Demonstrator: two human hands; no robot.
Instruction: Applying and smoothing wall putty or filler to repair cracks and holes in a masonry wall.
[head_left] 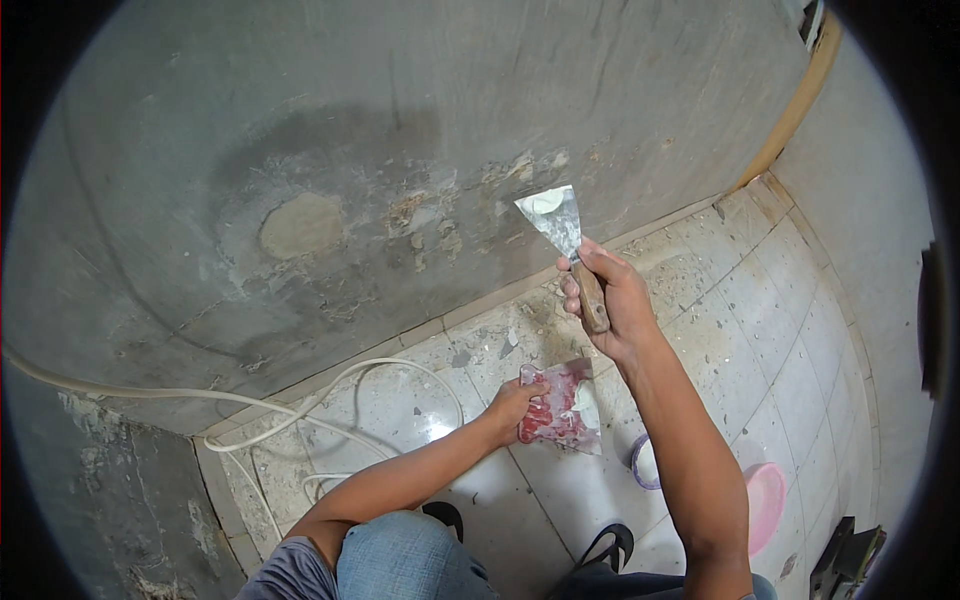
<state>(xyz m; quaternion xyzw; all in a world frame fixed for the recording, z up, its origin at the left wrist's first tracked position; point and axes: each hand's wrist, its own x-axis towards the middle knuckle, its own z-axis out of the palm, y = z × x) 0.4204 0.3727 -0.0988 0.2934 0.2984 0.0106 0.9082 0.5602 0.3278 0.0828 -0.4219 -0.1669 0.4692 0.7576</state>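
Note:
In my right hand [617,298] is a putty knife [566,232], gripped by its wooden handle. Its metal blade points up toward the wall and carries a dab of whitish paste near the edge. My left hand [512,408] holds a red plastic putty spreader [552,405] smeared with white paste, low over the tiles. Ahead stands the grey wall [480,110], its paint flaked and pitted along the lower part. A round beige patch [302,226] shows on it to the left.
A white hose [375,362] loops over the tiled floor [780,350] at left. Plaster crumbs lie along the wall's foot. A purple-rimmed tub of white paste [646,463] and a pink basin [766,505] are beside my right forearm. A dark object [846,560] sits at lower right.

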